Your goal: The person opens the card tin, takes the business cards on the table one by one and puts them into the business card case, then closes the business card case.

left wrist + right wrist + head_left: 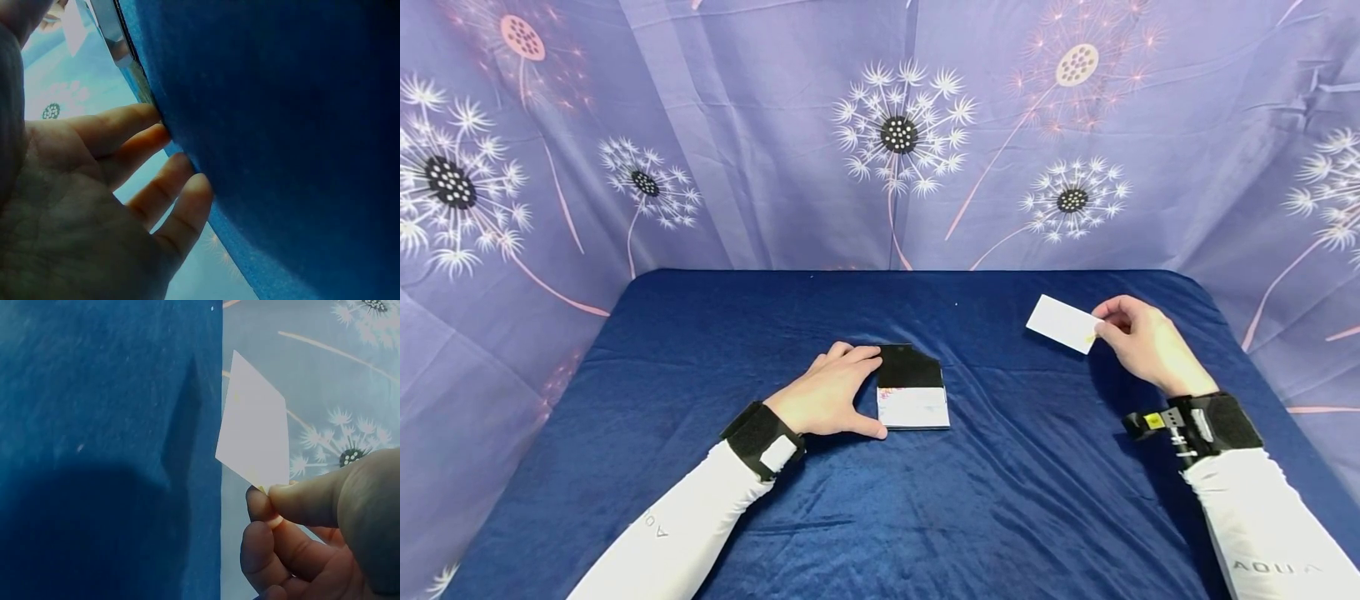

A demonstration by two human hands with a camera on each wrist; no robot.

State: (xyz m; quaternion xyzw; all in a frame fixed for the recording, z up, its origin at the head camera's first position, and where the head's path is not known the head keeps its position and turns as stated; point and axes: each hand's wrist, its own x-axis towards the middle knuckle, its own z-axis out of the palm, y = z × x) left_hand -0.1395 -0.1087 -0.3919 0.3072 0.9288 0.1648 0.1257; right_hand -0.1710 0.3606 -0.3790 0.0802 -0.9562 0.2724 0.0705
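Observation:
Between thumb and fingers, my right hand (1150, 342) pinches one end of a small white card (1062, 323). The right wrist view shows the card (255, 425) raised above the cloth, its shadow falling to the left. A black card case (910, 367) lies opened on the table, with a stack of white cards (917, 408) in its lower part and a pink print at their upper left. My left hand (831, 390) rests at the case's left side, fingers spread, index finger near the upper corner and thumb near the lower one. In the left wrist view, the case's edge (112, 34) shows beyond the fingertips.
A dark blue cloth (1000, 500) with wrinkles covers the table. Behind it and along both sides hangs a lilac curtain (760, 125) with dandelion prints. Black straps with small devices circle both wrists.

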